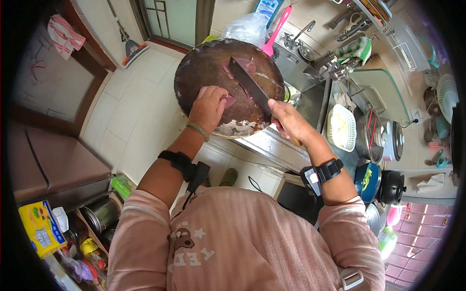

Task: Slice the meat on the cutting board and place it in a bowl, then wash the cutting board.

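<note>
A round, dark wooden chopping board (196, 69) lies before me, its near rim pale and worn. My left hand (208, 109) is on its left half, fingers curled over a piece of raw red meat (229, 101) that partly shows beside the thumb. In my right hand (291, 120) is the handle of a cleaver (251, 83) with a dark blade. The blade slants across the board toward the far side. Its tip end lies over more raw meat (250, 65), hiding part of it. Small meat scraps lie along the blade.
Right of the board is a metal sink (309, 105) with a faucet (305, 34). A white plastic basket (341, 127), a lidded pot (369, 136) and a blue bowl (358, 182) line the counter. A pink-handled brush (278, 31) and a plastic bag (245, 29) stand beyond the board.
</note>
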Tool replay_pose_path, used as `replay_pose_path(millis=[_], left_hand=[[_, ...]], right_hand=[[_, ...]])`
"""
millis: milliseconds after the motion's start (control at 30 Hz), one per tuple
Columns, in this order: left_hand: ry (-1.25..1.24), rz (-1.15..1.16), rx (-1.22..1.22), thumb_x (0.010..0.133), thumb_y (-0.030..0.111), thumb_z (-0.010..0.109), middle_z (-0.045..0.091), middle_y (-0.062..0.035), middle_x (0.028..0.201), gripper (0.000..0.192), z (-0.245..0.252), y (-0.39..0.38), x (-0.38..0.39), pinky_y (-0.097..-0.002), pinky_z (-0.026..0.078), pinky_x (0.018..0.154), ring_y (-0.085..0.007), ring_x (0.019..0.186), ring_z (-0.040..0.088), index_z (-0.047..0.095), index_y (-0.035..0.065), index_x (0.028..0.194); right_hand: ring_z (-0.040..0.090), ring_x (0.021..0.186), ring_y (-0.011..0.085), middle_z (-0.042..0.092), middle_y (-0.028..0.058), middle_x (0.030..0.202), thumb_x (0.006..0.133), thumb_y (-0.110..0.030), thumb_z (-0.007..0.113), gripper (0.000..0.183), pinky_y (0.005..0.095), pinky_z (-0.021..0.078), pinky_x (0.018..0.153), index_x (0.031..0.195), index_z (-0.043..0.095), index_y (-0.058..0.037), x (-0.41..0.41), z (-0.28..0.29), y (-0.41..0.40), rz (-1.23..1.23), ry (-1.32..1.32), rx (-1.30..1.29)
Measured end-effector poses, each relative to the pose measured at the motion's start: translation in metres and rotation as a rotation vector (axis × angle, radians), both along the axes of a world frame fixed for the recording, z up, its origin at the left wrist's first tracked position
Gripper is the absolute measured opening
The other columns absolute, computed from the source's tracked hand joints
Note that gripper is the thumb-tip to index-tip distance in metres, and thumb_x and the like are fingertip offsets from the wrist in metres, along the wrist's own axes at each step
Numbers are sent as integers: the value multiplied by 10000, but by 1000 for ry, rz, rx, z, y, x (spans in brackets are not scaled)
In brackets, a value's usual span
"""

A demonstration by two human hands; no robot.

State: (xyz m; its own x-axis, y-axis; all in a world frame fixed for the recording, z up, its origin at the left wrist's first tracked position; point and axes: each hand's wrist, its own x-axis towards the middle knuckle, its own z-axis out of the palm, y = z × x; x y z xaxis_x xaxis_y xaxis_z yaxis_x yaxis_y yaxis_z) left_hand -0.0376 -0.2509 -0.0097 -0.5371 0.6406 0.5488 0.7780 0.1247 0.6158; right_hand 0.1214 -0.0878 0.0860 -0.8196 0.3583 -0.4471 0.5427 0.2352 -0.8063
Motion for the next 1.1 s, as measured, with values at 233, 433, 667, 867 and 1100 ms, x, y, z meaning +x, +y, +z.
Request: replay_pose_path(millis=[233, 433, 667, 867, 1100], left_hand=[[-6, 12, -41, 780, 67, 613, 574, -107, 907, 122, -2, -1, -5, -403, 461, 810, -324, 921, 531, 613, 58, 901], [-42, 5, -48, 753, 45, 607, 603, -138, 949, 188, -6, -1, -5, -415, 458, 811, -359, 924, 535, 629, 39, 939], [-34, -19, -117, 763, 41, 592, 606, -138, 966, 197, 0, 0, -4, -417, 462, 813, -355, 940, 541, 624, 20, 956], [18, -8, 11, 773, 41, 605, 575, -106, 905, 112, -9, -8, -6, -403, 459, 822, -319, 926, 528, 609, 36, 885], [20, -3, -34, 782, 57, 614, 568, -99, 883, 78, -1, -1, -2, -404, 445, 828, -319, 909, 527, 576, 53, 850]], right_hand=[[579, 896, 480, 599, 322, 857, 1000, -377, 357, 485, 473, 449, 798, 1052, 546, 66, -6, 5, -42, 252, 17, 327], [579, 865, 493, 592, 339, 831, 998, -357, 364, 478, 499, 449, 768, 994, 522, 94, 27, -1, -50, 202, 15, 385], [552, 920, 505, 573, 363, 900, 991, -371, 369, 489, 496, 425, 809, 977, 531, 90, -81, -35, -38, 193, 143, 329], [595, 743, 402, 607, 263, 820, 979, -427, 396, 542, 453, 465, 711, 930, 559, 88, -49, -10, -35, 195, 23, 153], [358, 325, 73, 428, 10, 552, 983, -474, 399, 470, 232, 289, 297, 754, 431, -64, -1, 8, -2, -110, -46, -181]])
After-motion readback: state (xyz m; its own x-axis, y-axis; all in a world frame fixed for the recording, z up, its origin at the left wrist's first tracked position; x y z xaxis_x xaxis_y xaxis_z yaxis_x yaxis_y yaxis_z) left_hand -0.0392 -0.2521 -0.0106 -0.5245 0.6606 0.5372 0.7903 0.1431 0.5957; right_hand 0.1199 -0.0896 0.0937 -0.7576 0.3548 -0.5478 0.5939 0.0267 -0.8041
